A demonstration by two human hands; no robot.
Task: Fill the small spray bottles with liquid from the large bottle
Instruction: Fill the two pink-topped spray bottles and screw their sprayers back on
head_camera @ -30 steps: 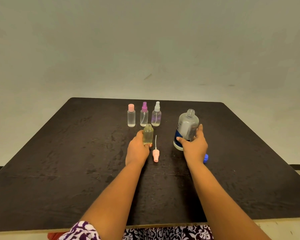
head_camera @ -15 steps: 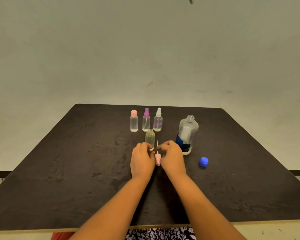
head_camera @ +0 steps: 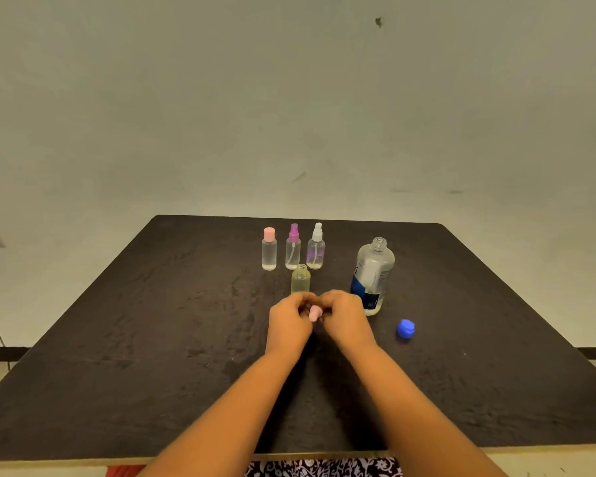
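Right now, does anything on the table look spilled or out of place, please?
Nothing spilled or tipped. The large bottle stands uncapped, its blue cap loose nearby; the yellowish bottle is open, its pink sprayer held by the left hand and right hand.

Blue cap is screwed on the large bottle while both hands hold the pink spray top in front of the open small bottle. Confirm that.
Wrong: the head view shows the blue cap lying on the table beside the large bottle, whose neck is open. The left hand and right hand do hold the pink spray top.
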